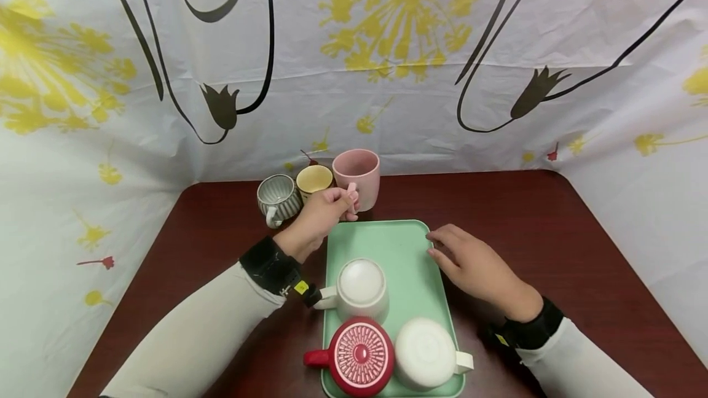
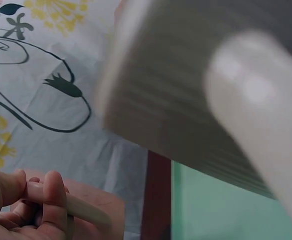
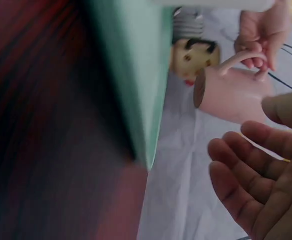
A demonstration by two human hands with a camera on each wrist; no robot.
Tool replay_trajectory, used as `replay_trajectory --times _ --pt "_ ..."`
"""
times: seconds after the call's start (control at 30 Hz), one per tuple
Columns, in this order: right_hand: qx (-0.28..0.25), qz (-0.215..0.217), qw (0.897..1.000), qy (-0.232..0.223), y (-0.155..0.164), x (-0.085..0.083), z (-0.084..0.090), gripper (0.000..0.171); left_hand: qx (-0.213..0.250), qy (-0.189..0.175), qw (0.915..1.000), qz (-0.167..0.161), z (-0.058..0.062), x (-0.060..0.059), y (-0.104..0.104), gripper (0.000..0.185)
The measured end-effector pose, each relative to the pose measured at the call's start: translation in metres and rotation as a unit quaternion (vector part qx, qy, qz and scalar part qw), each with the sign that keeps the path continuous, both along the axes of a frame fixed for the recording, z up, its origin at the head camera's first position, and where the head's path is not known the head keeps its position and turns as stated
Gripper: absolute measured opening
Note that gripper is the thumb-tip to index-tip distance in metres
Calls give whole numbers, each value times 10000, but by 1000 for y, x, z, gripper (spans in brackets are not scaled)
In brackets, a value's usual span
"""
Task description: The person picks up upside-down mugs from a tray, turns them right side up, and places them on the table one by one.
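Note:
My left hand point(image 1: 321, 214) pinches the handle of a pink mug point(image 1: 367, 180), which stands mouth-up behind the far left corner of the green tray. In the left wrist view, thumb and fingers close round the mug's handle point(image 2: 88, 207). The right hand point(image 1: 478, 266) hovers by the tray's far right edge, fingers relaxed and holding nothing. On the green tray point(image 1: 401, 244) sit three upside-down mugs: a white one point(image 1: 362, 287), a red one point(image 1: 361, 358) with a patterned base, and a cream one point(image 1: 424, 355) whose handle juts over the right edge.
Left of the pink mug stand a yellow cup point(image 1: 314, 178) and a grey striped mug point(image 1: 278, 196), both mouth-up. Everything is on a dark red-brown table point(image 1: 525, 220). A patterned white cloth point(image 1: 409, 115) hangs behind. The white mug's handle sits close to my left wrist.

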State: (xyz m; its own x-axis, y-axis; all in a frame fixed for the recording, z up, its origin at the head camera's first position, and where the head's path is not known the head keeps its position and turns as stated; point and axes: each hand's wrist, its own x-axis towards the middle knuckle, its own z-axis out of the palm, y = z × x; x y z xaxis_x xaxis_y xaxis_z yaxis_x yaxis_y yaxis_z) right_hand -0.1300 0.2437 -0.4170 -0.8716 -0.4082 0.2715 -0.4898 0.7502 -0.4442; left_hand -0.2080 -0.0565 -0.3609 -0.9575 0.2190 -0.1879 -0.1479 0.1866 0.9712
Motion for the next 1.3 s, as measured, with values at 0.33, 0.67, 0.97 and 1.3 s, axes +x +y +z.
replay_trajectory --times 0.33,0.67,0.97,1.3 --pt "461 170 9982 349 -5 0 -6 33 -408 -337 9986 -30 -17 -5 -3 32" --pt "388 222 9983 375 -5 1 -5 29 -745 -548 9957 -42 -25 -5 -5 32" --pt "353 224 9985 349 -4 2 -5 28 -591 -636 9962 65 -26 -11 -6 31" --pt "343 284 9985 309 -4 1 -5 26 -830 -796 9933 -117 -18 -20 1 34"
